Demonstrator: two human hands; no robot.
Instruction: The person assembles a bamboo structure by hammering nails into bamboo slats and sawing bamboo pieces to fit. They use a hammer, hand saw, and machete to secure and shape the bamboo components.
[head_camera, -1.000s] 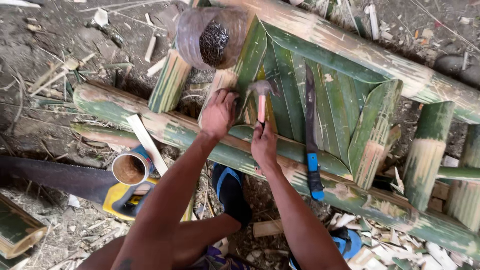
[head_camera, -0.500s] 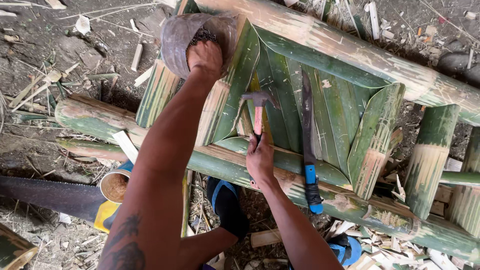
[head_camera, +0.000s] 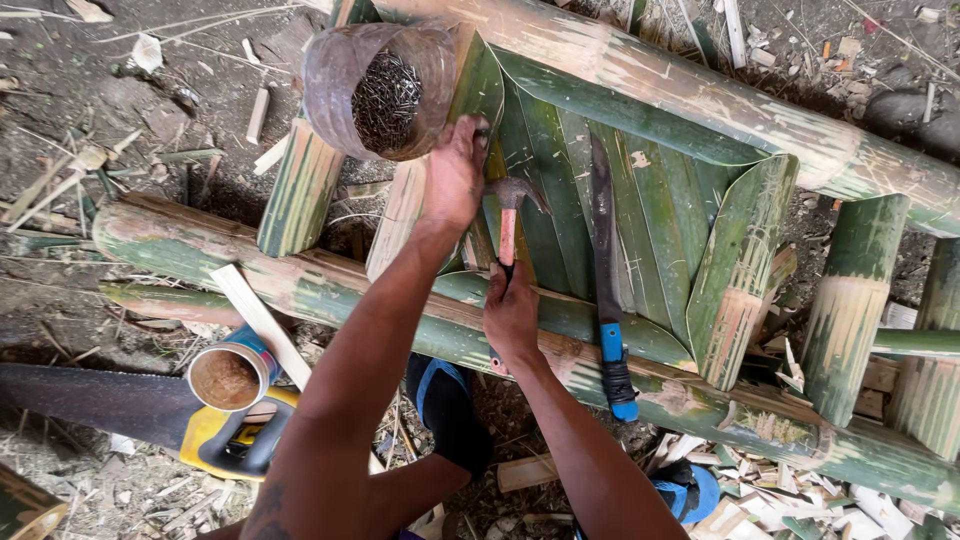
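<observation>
At the far left, on the littered ground, a hand saw (head_camera: 120, 410) with a yellow and black handle lies flat, and a small round tin (head_camera: 228, 377) of brown contents stands just beside that handle, near a pale wood offcut (head_camera: 262, 325). Both sit close under the person's left arm, probably so they stay within reach.

Further right, a clear container of nails (head_camera: 385, 95) rests on its side against the green bamboo frame (head_camera: 660, 90), mouth facing the worker, which likely keeps the nails accessible to the left hand (head_camera: 455, 180). That hand is pressed onto a bamboo slat (head_camera: 400, 225) just below the container, fingers curled near the hammer head; whether they pinch a nail cannot be told.

At centre, the right hand (head_camera: 512, 322) is closed around the handle of a claw hammer (head_camera: 508, 215), held low on the shaft with the head resting beside the left hand's fingers, apparently for a short, controlled strike.

To the right, a long blade with a blue and black handle (head_camera: 607, 290) lies along the flat bamboo panels, parked clear of both hands.
</observation>
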